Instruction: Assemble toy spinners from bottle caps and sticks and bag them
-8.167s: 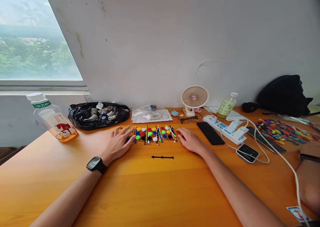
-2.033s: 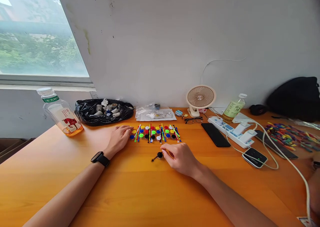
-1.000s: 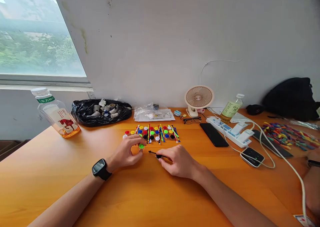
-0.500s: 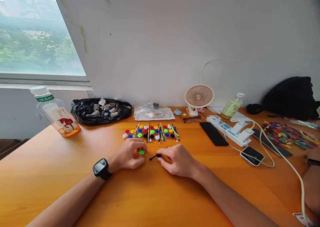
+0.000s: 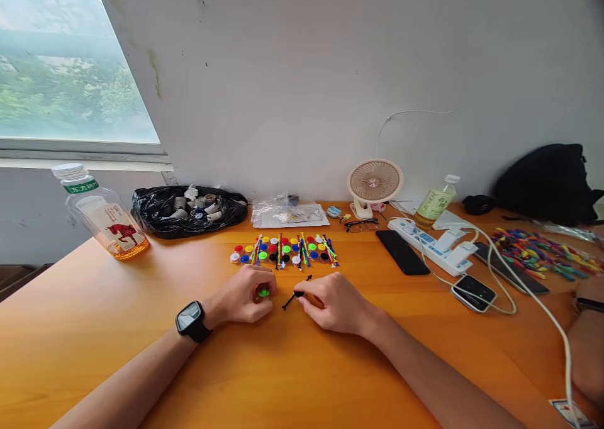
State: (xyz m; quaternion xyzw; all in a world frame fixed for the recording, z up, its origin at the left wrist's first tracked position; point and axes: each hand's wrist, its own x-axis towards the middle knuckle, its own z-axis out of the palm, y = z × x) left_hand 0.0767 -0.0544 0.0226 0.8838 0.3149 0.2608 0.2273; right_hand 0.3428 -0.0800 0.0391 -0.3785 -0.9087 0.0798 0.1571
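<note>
Between the thumb and fingers of my left hand (image 5: 245, 294) is a small round piece with a bright green top (image 5: 263, 293), turned on its side. My right hand (image 5: 334, 300) pinches a thin black stick with arrow-like ends (image 5: 289, 301) near a small black round part at its middle. The stick slants from lower left to upper right, and fingers partly cover it. Just beyond my hands lie rows of small coloured round pieces (image 5: 245, 257), with bundles of coloured sticks (image 5: 304, 253) between them.
A tilted-looking drink bottle (image 5: 120, 228) and a black plastic bag (image 5: 158, 224) stand left. Behind are a small fan (image 5: 375, 182) and glasses (image 5: 361, 226). Rightward are a phone (image 5: 402, 253), a power strip (image 5: 436, 246), cables, a coloured pile (image 5: 528, 250) and another person's arm (image 5: 585, 347).
The black stick has turned steeper in my right fingers, and its upper end now shows clearly. In my left hand the green-topped piece has tipped from face-up onto its side.
</note>
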